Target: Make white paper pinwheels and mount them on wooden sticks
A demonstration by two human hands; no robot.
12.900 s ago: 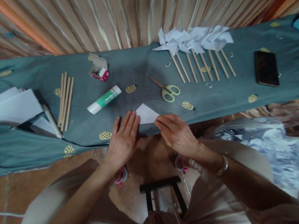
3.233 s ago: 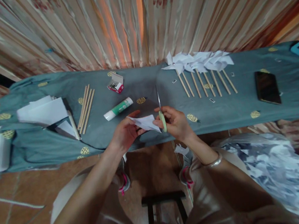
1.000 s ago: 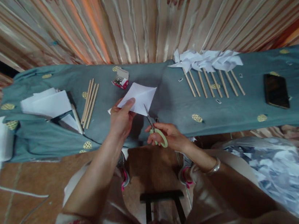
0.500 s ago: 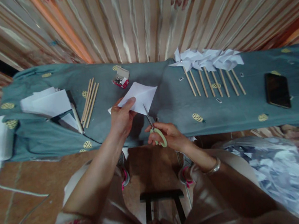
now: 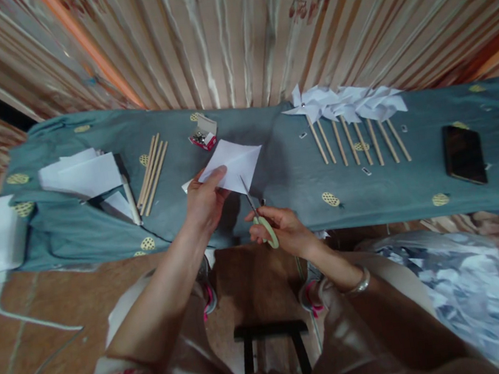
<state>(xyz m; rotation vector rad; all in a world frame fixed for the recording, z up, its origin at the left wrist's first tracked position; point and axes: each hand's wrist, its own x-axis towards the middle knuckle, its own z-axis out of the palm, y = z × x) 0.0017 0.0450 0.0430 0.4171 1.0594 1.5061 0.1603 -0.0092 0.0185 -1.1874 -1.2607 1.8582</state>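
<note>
Holding: the left hand (image 5: 206, 205) clamps a white paper sheet (image 5: 239, 161) at its left corner, thumb on top; the right hand (image 5: 285, 228), apart from it, grips green-handled scissors (image 5: 255, 211).
Paper: raised above the cloth-covered surface (image 5: 383, 194), ahead of the person.
Scissors: blades point away, overlapping the sheet's near corner; I cannot tell whether they are parted.
Red-and-white box (image 5: 204, 140): open, metal bits inside, just beyond the sheet.
Wooden sticks (image 5: 157, 178): lying left of the box, with a paper stack (image 5: 91, 174) farther left.
Paper pinwheels (image 5: 349, 103): overlapping in a row, right of the sheet.
Phone (image 5: 463, 154): dark, lying farther right.
Paper scraps (image 5: 485, 297): heaped below, near the right knee.
</note>
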